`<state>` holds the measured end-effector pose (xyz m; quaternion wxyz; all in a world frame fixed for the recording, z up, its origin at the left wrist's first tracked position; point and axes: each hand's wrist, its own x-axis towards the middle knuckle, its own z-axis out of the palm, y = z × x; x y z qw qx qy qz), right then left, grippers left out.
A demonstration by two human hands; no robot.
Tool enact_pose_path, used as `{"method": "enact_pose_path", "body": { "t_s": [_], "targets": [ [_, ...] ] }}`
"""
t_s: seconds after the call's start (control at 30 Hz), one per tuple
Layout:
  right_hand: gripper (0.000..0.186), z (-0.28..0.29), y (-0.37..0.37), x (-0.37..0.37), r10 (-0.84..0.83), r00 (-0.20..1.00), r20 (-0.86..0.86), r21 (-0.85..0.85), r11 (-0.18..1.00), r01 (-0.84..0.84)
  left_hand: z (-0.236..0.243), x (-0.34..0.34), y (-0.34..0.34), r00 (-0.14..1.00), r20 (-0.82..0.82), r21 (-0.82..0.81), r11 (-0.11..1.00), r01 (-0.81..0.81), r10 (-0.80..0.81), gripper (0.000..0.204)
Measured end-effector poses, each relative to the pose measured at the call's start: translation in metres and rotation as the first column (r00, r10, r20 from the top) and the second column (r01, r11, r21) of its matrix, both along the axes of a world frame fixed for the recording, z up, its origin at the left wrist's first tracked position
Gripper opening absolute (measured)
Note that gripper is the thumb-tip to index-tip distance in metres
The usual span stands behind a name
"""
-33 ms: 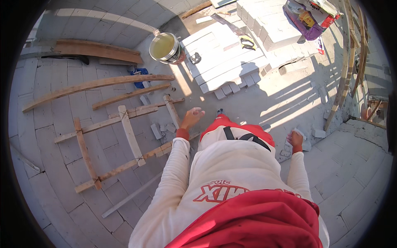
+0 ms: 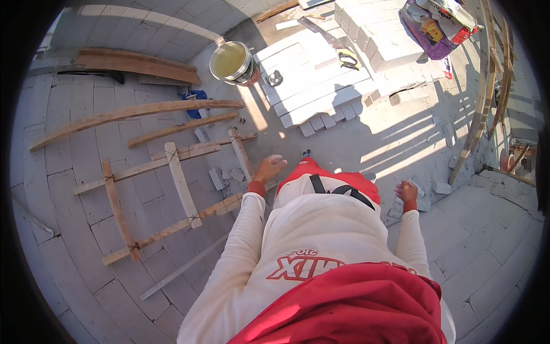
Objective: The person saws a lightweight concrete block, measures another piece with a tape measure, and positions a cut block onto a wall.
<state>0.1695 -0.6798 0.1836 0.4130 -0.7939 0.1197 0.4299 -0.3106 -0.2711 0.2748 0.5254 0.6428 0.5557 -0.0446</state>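
Note:
My left hand [image 2: 270,168] hangs beside my left thigh, fingers partly stretched, holding nothing visible. Its nearest neighbour is a wooden ladder-like frame [image 2: 182,186] leaning at the left wall. Out to the right, my right hand [image 2: 407,193] has curled fingers and nothing showing in them; pale broken blocks [image 2: 423,203] lie beyond it. Ahead lies a stack of white blocks [image 2: 298,74]. On it rest a handsaw [image 2: 323,33] with a yellow-and-black handle and a small dark round object [image 2: 275,78]. A bucket [image 2: 230,62] of cloudy yellowish liquid stands left of the stack.
A higher block pile [image 2: 378,28] stands far right, with a purple-and-red bag [image 2: 427,34] on it. Wooden poles [image 2: 487,86] rise at the right. Loose planks [image 2: 137,117] lean at the left, near block rubble [image 2: 216,178] and a blue item [image 2: 196,102].
The view has shifted slightly, so the far blocks and bag sit a little further right. My left hand is slightly further right and my right hand slightly further left.

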Motion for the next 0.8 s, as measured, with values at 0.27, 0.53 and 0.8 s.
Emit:
{"method": "enact_pose_path", "body": {
  "t_s": [0.27,0.53,0.8],
  "targets": [
    [0.046,-0.022,0.169,-0.066,0.532,0.822,0.205,-0.078,0.846,-0.528,-0.023,-0.13,-0.007,0.984,-0.126,-0.237,0.959,-0.155,0.128,0.055],
    [0.091,-0.061,0.356,-0.042,0.852,0.272,0.448,-0.309,0.433,-0.847,-0.003,-0.156,-0.06,0.867,-0.24,-0.027,0.89,-0.456,0.437,0.045],
    [0.123,-0.062,0.569,-0.032,0.885,0.138,0.445,-0.437,0.349,-0.829,0.013,-0.173,-0.241,0.828,-0.501,-0.434,0.755,-0.492,0.252,0.056]
  ]
}}
